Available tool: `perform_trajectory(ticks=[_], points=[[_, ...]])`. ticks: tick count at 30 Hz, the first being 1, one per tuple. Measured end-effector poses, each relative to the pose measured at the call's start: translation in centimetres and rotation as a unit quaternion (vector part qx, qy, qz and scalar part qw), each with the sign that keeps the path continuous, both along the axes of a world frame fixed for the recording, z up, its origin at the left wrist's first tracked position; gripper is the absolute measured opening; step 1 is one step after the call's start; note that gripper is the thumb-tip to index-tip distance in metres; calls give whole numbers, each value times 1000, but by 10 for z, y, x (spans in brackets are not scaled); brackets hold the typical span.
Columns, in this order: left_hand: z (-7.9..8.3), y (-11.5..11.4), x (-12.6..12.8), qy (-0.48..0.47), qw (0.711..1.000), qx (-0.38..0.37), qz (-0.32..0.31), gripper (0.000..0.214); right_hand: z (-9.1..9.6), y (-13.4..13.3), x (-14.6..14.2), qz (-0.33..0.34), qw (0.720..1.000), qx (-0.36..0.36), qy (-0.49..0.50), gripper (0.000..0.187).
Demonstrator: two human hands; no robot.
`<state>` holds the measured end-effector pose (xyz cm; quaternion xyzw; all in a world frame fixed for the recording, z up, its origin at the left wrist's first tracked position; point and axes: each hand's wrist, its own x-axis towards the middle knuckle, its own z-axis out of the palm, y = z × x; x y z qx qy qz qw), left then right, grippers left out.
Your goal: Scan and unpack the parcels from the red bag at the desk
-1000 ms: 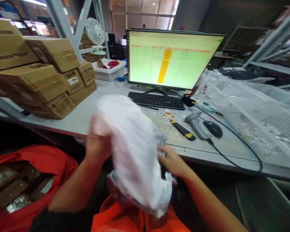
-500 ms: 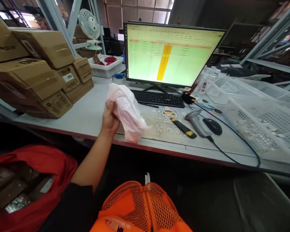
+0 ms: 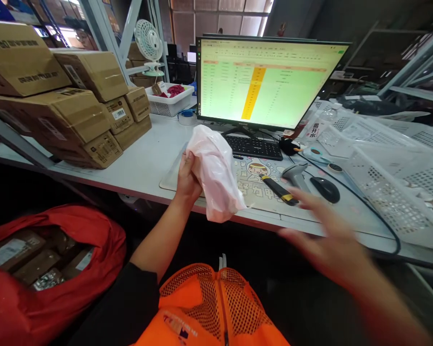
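Note:
My left hand [image 3: 187, 178] grips a pale pink plastic-wrapped parcel [image 3: 216, 173] and holds it above the front edge of the desk mat [image 3: 254, 185]. My right hand [image 3: 326, 240] is stretched out, fingers apart and blurred by motion, below and in front of the grey barcode scanner [image 3: 298, 174] and the black-and-yellow utility knife [image 3: 278, 189]. It holds nothing. A black mouse [image 3: 324, 188] lies just right of the scanner.
A monitor [image 3: 267, 81] and keyboard [image 3: 254, 146] stand behind the mat. Stacked cardboard boxes [image 3: 65, 110] fill the desk's left. White mesh baskets [image 3: 393, 178] sit at right. A red sack of parcels [image 3: 39, 269] lies on the floor at left. A scanner cable [image 3: 375, 211] loops across the desk.
The parcel went from both hands low over my lap to my left hand alone above the desk. My right hand let go, left view, and now reaches toward the scanner.

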<state>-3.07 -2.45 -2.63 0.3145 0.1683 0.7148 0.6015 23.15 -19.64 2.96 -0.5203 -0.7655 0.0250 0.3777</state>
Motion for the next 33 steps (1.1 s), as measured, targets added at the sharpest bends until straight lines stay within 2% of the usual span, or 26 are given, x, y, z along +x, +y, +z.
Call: perform_trajectory(ticks=[1,3,4,5,8,11,15,18,21,23,26,28,30,32,33], points=[[1,-4,1,-6,1000,0,2,53,-12,15,-21,44,999,11,-1,52],[0,-9,-6,-9,999,-13,27,56,-31,42,-54,118,992,18,32,29],[-1,-10,-15,-4,999,-24,45,59,-36,53,-64,123,990,12,63,27],[-2,-9,-25,10,997,-36,62,63,-39,63,-69,108,989,8,98,33],[-5,-6,-62,84,990,-56,97,71,-37,85,-62,33,981,-16,190,49],[-7,-3,-86,149,979,-58,126,72,-33,99,-48,10,965,-48,256,53],[-8,2,-91,221,961,-69,150,68,-29,106,-40,-9,957,-101,271,54],[-9,11,-87,291,934,-44,205,58,-26,112,-34,-12,951,-152,269,54],[-12,28,-82,387,893,-65,220,49,-30,130,-26,1,930,-226,290,54],[-14,38,-79,462,858,-98,204,43,-38,148,-24,-12,899,-277,338,53],[-16,42,-79,569,796,-116,170,31,-54,164,-24,-77,860,-276,423,46],[-15,35,-84,639,740,-111,179,28,-67,159,-27,-127,854,-222,452,47],[-15,24,-96,700,679,-88,204,32,-80,141,-31,-157,855,-197,453,55],[-17,14,-110,739,637,-51,214,42,-92,120,-38,-138,855,-242,438,61],[-19,11,-118,745,629,-32,218,48,-96,110,-42,-110,853,-280,427,65]])
